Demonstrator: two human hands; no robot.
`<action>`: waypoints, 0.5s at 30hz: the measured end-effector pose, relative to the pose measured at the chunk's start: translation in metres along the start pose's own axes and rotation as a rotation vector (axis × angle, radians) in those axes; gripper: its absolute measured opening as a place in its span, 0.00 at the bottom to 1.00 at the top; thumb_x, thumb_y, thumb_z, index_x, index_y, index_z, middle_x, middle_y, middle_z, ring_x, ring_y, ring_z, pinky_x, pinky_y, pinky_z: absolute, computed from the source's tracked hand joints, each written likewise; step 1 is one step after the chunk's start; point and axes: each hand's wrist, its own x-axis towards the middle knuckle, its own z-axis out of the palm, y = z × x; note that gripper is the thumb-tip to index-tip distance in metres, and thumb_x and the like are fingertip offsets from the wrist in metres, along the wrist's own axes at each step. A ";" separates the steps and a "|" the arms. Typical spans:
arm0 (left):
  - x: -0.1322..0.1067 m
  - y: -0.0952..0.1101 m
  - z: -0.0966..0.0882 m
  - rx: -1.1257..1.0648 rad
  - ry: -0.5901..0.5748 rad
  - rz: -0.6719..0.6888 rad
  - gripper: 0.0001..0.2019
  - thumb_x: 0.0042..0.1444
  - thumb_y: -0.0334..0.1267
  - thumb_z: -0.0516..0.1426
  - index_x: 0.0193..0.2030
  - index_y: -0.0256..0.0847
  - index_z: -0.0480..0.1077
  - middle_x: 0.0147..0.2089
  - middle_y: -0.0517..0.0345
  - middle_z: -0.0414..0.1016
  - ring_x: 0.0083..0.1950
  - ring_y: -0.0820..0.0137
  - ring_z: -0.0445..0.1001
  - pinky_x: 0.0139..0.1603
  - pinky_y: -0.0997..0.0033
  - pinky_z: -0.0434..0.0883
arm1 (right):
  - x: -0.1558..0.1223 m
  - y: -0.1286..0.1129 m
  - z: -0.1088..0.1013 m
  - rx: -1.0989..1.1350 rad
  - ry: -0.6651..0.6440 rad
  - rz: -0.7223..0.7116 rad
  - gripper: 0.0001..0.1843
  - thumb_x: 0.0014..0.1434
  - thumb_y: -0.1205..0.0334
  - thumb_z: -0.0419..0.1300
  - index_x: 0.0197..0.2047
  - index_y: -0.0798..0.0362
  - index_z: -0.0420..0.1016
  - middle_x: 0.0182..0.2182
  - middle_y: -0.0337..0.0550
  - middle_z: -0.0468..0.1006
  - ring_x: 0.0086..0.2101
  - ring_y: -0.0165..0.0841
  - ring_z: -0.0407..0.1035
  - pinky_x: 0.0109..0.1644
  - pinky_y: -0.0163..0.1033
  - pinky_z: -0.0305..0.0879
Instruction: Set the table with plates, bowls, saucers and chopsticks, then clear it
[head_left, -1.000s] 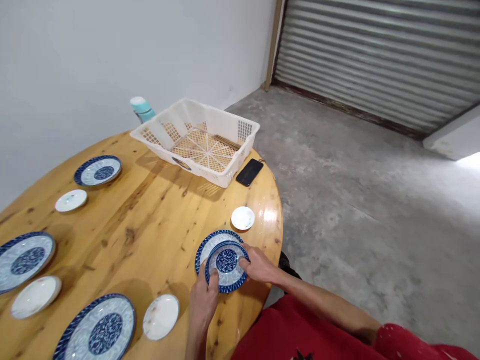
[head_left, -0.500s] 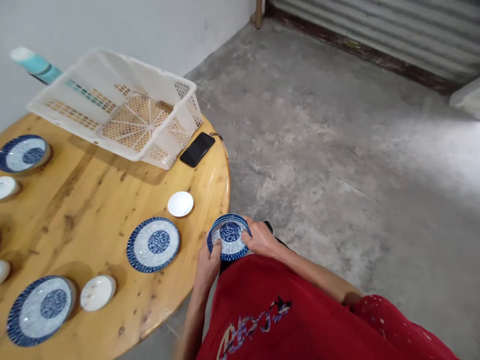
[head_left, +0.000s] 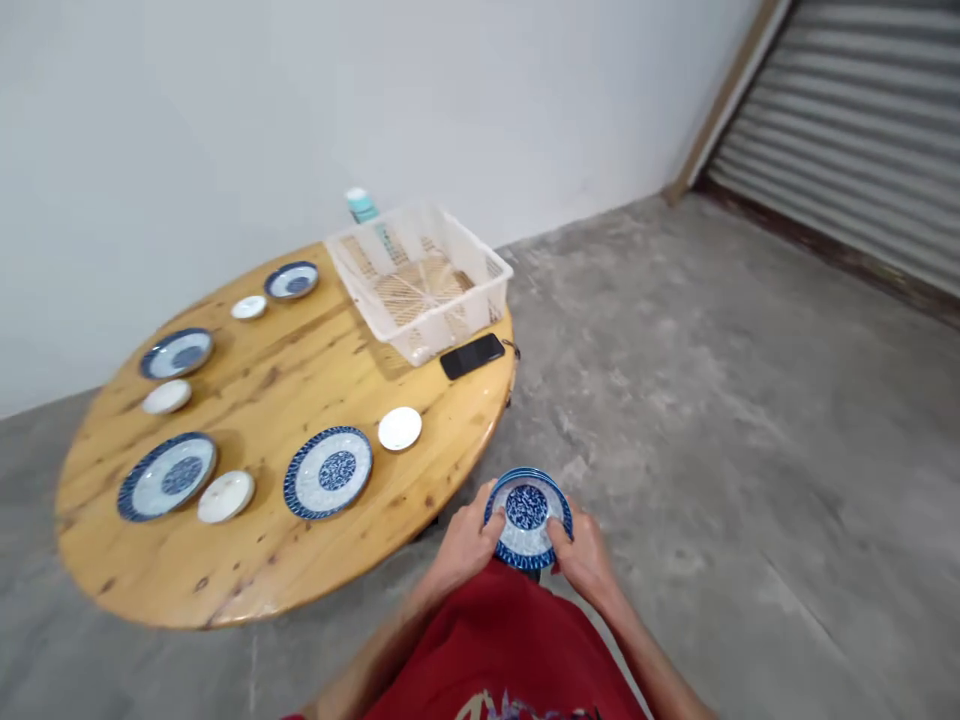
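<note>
Closed grip from both sides — left hand, right hand — on stacked blue-and-white plates, mottled blue centre showing

- Round varnished pine worktop, knotty and streaked
- Four blue-and-white plates, well apart in a loose arc
- Four small white saucers, one just beside each plate (none stacked)
- White plastic lattice basket at the far rim
- Black smartphone just beside the basket, near the edge

Gap left between bowl stack and wooden table edge; route to basket crossed by blue-rimmed plate, white saucer.
</note>
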 end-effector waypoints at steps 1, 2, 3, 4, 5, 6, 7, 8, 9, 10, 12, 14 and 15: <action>0.007 0.004 -0.003 -0.003 0.027 0.002 0.24 0.64 0.45 0.46 0.64 0.41 0.66 0.48 0.52 0.81 0.52 0.62 0.78 0.58 0.64 0.71 | 0.011 -0.003 -0.003 0.015 -0.014 -0.008 0.24 0.59 0.54 0.49 0.52 0.60 0.71 0.29 0.46 0.77 0.24 0.38 0.73 0.25 0.38 0.69; 0.016 0.007 -0.007 -0.003 0.064 0.002 0.24 0.64 0.45 0.47 0.63 0.40 0.67 0.49 0.51 0.81 0.53 0.61 0.78 0.58 0.64 0.70 | 0.023 -0.007 -0.007 0.024 -0.028 -0.023 0.24 0.58 0.53 0.49 0.51 0.59 0.71 0.28 0.45 0.77 0.22 0.37 0.72 0.22 0.38 0.68; 0.025 0.011 -0.011 -0.001 0.105 0.003 0.24 0.63 0.46 0.47 0.62 0.40 0.68 0.50 0.50 0.80 0.55 0.60 0.77 0.60 0.64 0.69 | 0.036 -0.012 -0.011 0.030 -0.044 -0.042 0.23 0.58 0.53 0.50 0.49 0.59 0.71 0.27 0.43 0.76 0.20 0.36 0.71 0.20 0.37 0.67; 0.034 0.014 -0.015 -0.003 0.142 0.004 0.24 0.63 0.46 0.48 0.62 0.40 0.68 0.52 0.49 0.80 0.57 0.60 0.76 0.61 0.63 0.69 | 0.050 -0.019 -0.015 0.035 -0.063 -0.062 0.21 0.58 0.52 0.50 0.47 0.58 0.71 0.26 0.42 0.75 0.19 0.36 0.70 0.18 0.37 0.66; 0.044 0.018 -0.021 -0.013 0.173 0.001 0.24 0.62 0.46 0.49 0.61 0.41 0.69 0.53 0.48 0.80 0.58 0.59 0.76 0.61 0.63 0.68 | 0.065 -0.028 -0.020 0.034 -0.083 -0.082 0.20 0.58 0.52 0.51 0.45 0.58 0.71 0.25 0.41 0.74 0.18 0.35 0.69 0.18 0.37 0.66; 0.055 0.022 -0.028 -0.032 0.195 -0.009 0.24 0.62 0.47 0.50 0.61 0.41 0.69 0.53 0.48 0.80 0.58 0.58 0.75 0.61 0.62 0.68 | 0.080 -0.038 -0.025 0.030 -0.102 -0.098 0.19 0.57 0.52 0.51 0.44 0.57 0.71 0.25 0.40 0.74 0.18 0.35 0.69 0.17 0.37 0.66; 0.066 0.027 -0.036 -0.058 0.212 -0.023 0.24 0.61 0.47 0.50 0.61 0.41 0.69 0.53 0.48 0.80 0.57 0.58 0.76 0.61 0.62 0.68 | 0.096 -0.050 -0.029 0.026 -0.119 -0.111 0.19 0.57 0.51 0.52 0.42 0.57 0.71 0.25 0.40 0.74 0.18 0.34 0.69 0.17 0.37 0.66; 0.078 0.032 -0.045 -0.086 0.226 -0.036 0.24 0.61 0.47 0.51 0.61 0.41 0.69 0.52 0.48 0.80 0.57 0.57 0.76 0.60 0.62 0.69 | 0.113 -0.063 -0.034 0.021 -0.135 -0.122 0.19 0.57 0.51 0.52 0.42 0.57 0.71 0.24 0.40 0.74 0.18 0.34 0.68 0.17 0.37 0.66; 0.089 0.038 -0.056 -0.108 0.240 -0.046 0.24 0.61 0.47 0.51 0.62 0.41 0.68 0.52 0.48 0.80 0.56 0.57 0.77 0.59 0.62 0.69 | 0.129 -0.078 -0.038 0.015 -0.151 -0.136 0.19 0.57 0.50 0.53 0.42 0.57 0.71 0.24 0.40 0.74 0.18 0.34 0.68 0.17 0.37 0.66; 0.100 0.043 -0.068 -0.121 0.255 -0.052 0.24 0.62 0.47 0.51 0.62 0.41 0.68 0.51 0.48 0.80 0.55 0.56 0.77 0.58 0.62 0.69 | 0.145 -0.094 -0.041 0.009 -0.168 -0.151 0.19 0.57 0.50 0.53 0.42 0.57 0.71 0.24 0.40 0.74 0.18 0.34 0.68 0.17 0.37 0.66; 0.121 0.054 -0.094 -0.126 0.289 -0.053 0.24 0.63 0.48 0.50 0.62 0.42 0.68 0.51 0.48 0.80 0.54 0.56 0.77 0.56 0.62 0.69 | 0.177 -0.128 -0.046 -0.015 -0.208 -0.187 0.19 0.56 0.49 0.54 0.41 0.57 0.72 0.23 0.41 0.74 0.17 0.33 0.67 0.17 0.36 0.66; 0.140 0.063 -0.122 -0.134 0.327 -0.058 0.25 0.63 0.50 0.50 0.63 0.43 0.67 0.48 0.49 0.81 0.51 0.56 0.78 0.53 0.62 0.70 | 0.208 -0.160 -0.047 -0.047 -0.240 -0.229 0.18 0.56 0.49 0.55 0.40 0.55 0.72 0.23 0.41 0.74 0.17 0.33 0.67 0.17 0.36 0.66; 0.149 0.066 -0.135 -0.143 0.344 -0.053 0.25 0.63 0.51 0.50 0.63 0.43 0.66 0.46 0.50 0.81 0.49 0.57 0.79 0.52 0.63 0.70 | 0.223 -0.175 -0.046 -0.058 -0.251 -0.247 0.18 0.56 0.49 0.55 0.39 0.55 0.72 0.23 0.41 0.75 0.17 0.33 0.67 0.18 0.37 0.67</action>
